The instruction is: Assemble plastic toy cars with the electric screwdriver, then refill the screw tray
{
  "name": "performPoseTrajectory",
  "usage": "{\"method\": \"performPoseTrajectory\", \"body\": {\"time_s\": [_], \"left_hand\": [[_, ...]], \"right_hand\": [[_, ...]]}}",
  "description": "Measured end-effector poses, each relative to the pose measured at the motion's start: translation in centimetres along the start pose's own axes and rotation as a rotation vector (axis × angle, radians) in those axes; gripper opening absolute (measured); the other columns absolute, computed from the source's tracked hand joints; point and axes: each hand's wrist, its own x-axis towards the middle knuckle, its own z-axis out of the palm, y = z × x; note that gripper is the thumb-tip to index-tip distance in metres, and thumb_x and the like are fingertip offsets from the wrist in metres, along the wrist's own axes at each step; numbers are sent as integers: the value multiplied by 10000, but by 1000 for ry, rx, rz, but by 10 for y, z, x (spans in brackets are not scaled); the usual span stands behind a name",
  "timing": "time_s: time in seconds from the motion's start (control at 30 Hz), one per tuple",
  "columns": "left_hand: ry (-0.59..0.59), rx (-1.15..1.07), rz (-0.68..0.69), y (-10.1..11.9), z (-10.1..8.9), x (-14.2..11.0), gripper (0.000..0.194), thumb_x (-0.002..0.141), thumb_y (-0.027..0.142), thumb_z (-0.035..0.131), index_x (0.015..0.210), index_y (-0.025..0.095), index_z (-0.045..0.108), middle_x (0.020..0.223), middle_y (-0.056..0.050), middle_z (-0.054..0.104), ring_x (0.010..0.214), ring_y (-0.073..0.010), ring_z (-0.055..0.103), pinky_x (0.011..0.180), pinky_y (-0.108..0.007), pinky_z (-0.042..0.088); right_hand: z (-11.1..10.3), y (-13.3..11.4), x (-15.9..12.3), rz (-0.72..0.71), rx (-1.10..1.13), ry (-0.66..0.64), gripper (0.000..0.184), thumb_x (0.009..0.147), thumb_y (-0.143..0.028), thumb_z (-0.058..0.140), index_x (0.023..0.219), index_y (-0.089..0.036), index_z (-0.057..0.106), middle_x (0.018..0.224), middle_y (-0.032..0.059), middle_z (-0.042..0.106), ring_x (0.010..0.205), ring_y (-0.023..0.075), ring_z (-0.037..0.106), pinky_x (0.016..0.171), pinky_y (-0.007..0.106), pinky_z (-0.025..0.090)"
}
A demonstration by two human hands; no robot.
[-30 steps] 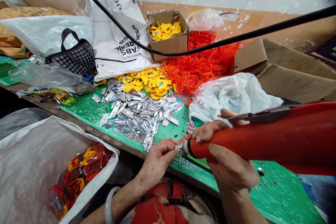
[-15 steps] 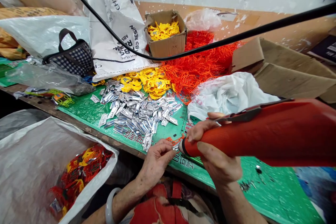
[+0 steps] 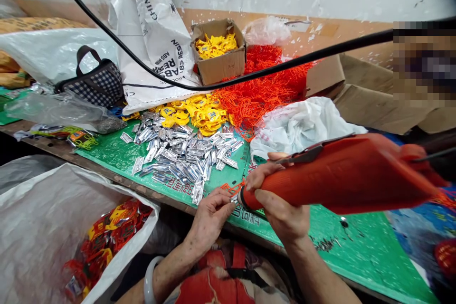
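Holds the red power tool [image 3: 327, 175] firmly in the right hand [image 3: 285, 213], with thumb and fingers wrapped close behind the tip, probably for exact steering. Leans the tool downward to the left, with the tip at a small silver piece [image 3: 234, 198], just beside an orange part [image 3: 229, 188], near the front edge of the green mat [image 3: 359, 256]. Pinches this piece narrowly with the left hand [image 3: 211, 216], apparently to prevent turning or slipping. Cannot tell the exact contact, with much of it hidden behind fingers and tip. Has the pile of silver pieces [image 3: 185, 152] just beyond the left hand, likely for short reach, with yellow parts [image 3: 210, 116] and a heap of red-orange parts [image 3: 252, 99] behind, perhaps sorted by kind. Has, beside the left arm [image 3: 174, 259], an open white sack [image 3: 46, 213] with red and yellow parts [image 3: 114, 225] inside, wide-mouthed, perhaps for convenience.
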Motion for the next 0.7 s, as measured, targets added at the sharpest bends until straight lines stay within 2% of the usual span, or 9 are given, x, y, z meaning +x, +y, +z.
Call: {"method": "performPoseTrajectory", "body": {"time_s": [0.23,0.27,0.33,0.4,0.47,0.57,0.63,0.7], "left_hand": [[44,-134,29,1,-5,5,162,783,324,689,771,199,792,981,-64,687,1014,-241,584,917,-309,380],[59,-161,12,0,-5,6,161,784,330,697,790,204,798,1003,-58,691,1002,-227,580,884,-291,385],[80,-213,-43,-2,-7,6,173,783,347,713,833,208,803,1008,-42,701,854,-172,568,744,-255,391],[73,-282,-119,-5,-8,5,216,778,377,730,882,202,802,933,-29,709,660,-112,484,605,-235,347],[56,-379,-182,-7,-8,5,268,761,412,754,897,185,799,830,-21,702,564,-80,404,537,-222,311],[48,-535,-236,-8,-8,5,311,709,431,804,838,149,790,793,-44,697,590,-88,452,500,-202,329],[59,-622,-272,-8,-7,5,321,674,409,836,816,126,783,809,-65,699,621,-96,489,468,-184,326],[71,-689,-304,-8,-7,5,329,654,382,853,827,112,780,802,-69,694,614,-85,495,432,-162,293]], "right_hand": [[-5,-26,11,-48,72,138,535,730,-189,690,1226,-311,533,737,-49,622,658,159,583,715,362,512],[-6,-31,13,-50,86,168,538,714,-180,702,1214,-299,544,725,-49,630,649,159,584,707,361,509],[-7,-39,17,-57,88,236,529,665,-174,734,1166,-261,584,701,-43,638,626,160,587,688,358,503],[-10,-44,20,-54,73,317,524,607,-176,767,1107,-233,620,679,-39,636,596,161,585,648,347,492],[-15,-44,23,-48,45,397,447,568,-177,791,992,-216,654,652,-36,626,570,160,574,594,330,476],[-28,-35,26,-25,-69,451,233,569,-213,822,734,-181,660,632,-11,621,552,162,570,550,325,467],[-39,-28,28,-2,-182,463,234,580,-275,843,657,-163,653,649,9,631,552,167,577,543,335,478],[-51,-22,30,7,-290,486,285,585,-342,853,705,-156,674,680,18,647,569,179,589,548,347,493]]}}
